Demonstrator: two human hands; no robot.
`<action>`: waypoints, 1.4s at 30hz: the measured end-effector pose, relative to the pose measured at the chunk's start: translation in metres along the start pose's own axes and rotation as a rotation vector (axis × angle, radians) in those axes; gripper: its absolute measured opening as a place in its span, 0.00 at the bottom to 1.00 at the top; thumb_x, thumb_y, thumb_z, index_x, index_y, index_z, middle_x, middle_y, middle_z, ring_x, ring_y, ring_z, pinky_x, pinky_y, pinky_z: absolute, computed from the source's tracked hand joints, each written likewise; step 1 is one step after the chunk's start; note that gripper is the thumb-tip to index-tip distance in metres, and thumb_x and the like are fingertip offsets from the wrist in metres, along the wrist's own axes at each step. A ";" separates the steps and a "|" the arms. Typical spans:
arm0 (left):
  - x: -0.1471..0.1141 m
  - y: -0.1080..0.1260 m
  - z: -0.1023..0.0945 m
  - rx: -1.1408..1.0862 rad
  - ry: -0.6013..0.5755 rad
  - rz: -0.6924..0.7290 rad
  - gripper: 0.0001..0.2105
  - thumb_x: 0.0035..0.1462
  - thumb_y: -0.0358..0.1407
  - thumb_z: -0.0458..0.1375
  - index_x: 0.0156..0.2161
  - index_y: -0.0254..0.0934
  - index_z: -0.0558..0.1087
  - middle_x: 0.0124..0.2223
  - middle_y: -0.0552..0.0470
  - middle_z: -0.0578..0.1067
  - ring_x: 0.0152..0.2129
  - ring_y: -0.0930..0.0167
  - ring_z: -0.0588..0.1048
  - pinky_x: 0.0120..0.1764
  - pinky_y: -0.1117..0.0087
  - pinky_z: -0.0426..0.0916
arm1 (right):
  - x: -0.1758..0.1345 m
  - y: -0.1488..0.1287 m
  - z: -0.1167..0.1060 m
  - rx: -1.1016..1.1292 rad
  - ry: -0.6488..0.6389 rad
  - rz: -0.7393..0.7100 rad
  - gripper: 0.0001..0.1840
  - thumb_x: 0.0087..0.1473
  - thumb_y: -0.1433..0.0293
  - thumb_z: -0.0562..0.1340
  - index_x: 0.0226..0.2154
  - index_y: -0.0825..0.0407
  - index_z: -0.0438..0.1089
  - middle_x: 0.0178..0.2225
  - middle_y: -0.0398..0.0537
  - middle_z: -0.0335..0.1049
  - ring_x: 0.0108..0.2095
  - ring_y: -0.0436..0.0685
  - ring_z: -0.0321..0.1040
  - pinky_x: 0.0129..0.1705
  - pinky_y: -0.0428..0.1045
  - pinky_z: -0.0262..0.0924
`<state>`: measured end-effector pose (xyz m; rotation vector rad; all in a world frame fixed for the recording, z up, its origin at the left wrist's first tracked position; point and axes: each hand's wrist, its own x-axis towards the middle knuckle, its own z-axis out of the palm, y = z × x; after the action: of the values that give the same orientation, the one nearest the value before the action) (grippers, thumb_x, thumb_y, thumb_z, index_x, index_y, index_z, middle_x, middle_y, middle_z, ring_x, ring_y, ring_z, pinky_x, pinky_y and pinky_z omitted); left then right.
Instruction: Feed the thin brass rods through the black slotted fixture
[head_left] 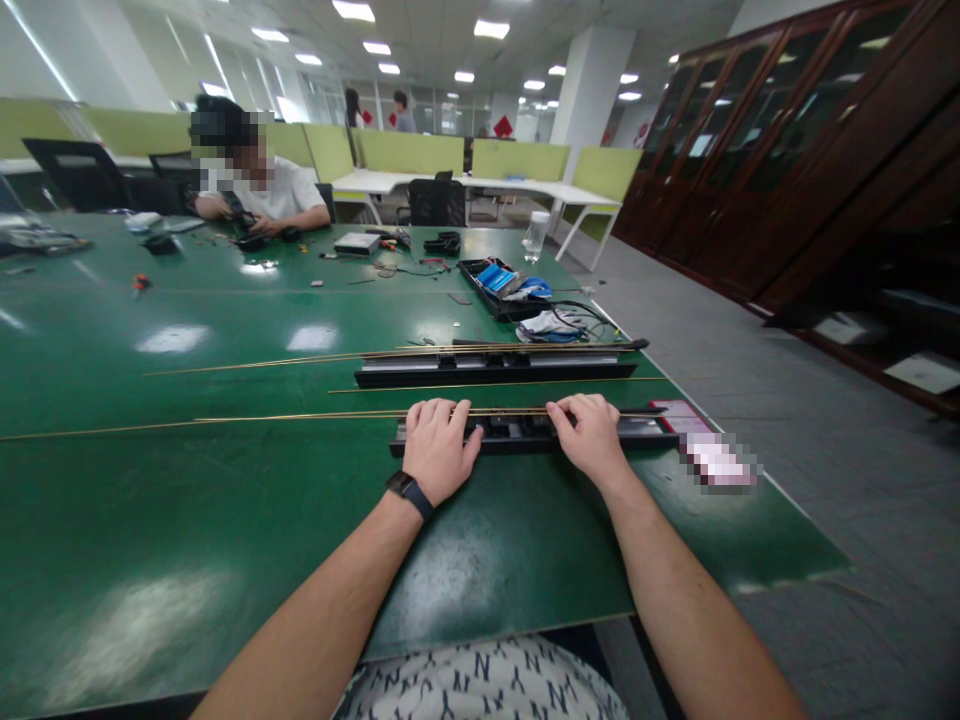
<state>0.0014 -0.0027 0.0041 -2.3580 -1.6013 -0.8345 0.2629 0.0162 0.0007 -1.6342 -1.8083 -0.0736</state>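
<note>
Across the near rail (517, 445) — left hand (439, 445), right hand (591, 432) — each grip's closure unclear.

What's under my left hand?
Your left hand lies across a black-and-silver rail and thin gold-coloured rods, which show on both sides of it. The stretch directly beneath is covered.

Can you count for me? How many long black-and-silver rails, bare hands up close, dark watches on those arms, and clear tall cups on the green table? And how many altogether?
Long black-and-silver rails: 2 (near rail, far rail)
Bare hands up close: 2 (left hand, right hand)
Dark wristwatch: 1
Clear tall cup: 1
Total: 6
</note>
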 end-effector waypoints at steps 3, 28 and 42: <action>0.000 0.000 0.000 0.000 0.005 0.000 0.17 0.66 0.43 0.55 0.56 0.39 0.72 0.48 0.42 0.77 0.50 0.57 0.71 0.57 0.52 0.58 | 0.000 0.000 0.000 0.001 -0.007 0.002 0.18 0.64 0.57 0.58 0.28 0.48 0.72 0.33 0.48 0.77 0.42 0.60 0.64 0.49 0.57 0.47; 0.000 0.000 0.000 -0.024 -0.012 -0.010 0.17 0.66 0.43 0.54 0.56 0.40 0.72 0.49 0.42 0.77 0.50 0.57 0.71 0.58 0.51 0.58 | 0.000 -0.004 -0.002 -0.009 -0.006 0.020 0.20 0.63 0.54 0.59 0.28 0.48 0.73 0.33 0.48 0.77 0.42 0.60 0.65 0.50 0.57 0.47; 0.000 0.001 -0.002 -0.002 -0.010 -0.001 0.17 0.67 0.43 0.54 0.56 0.39 0.72 0.48 0.42 0.77 0.50 0.57 0.71 0.56 0.52 0.59 | 0.000 -0.002 0.000 -0.031 -0.007 0.009 0.18 0.64 0.58 0.57 0.27 0.49 0.71 0.33 0.47 0.76 0.43 0.60 0.64 0.49 0.56 0.47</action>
<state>0.0014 -0.0036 0.0058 -2.3667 -1.6062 -0.8269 0.2607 0.0157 0.0016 -1.6658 -1.8136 -0.0931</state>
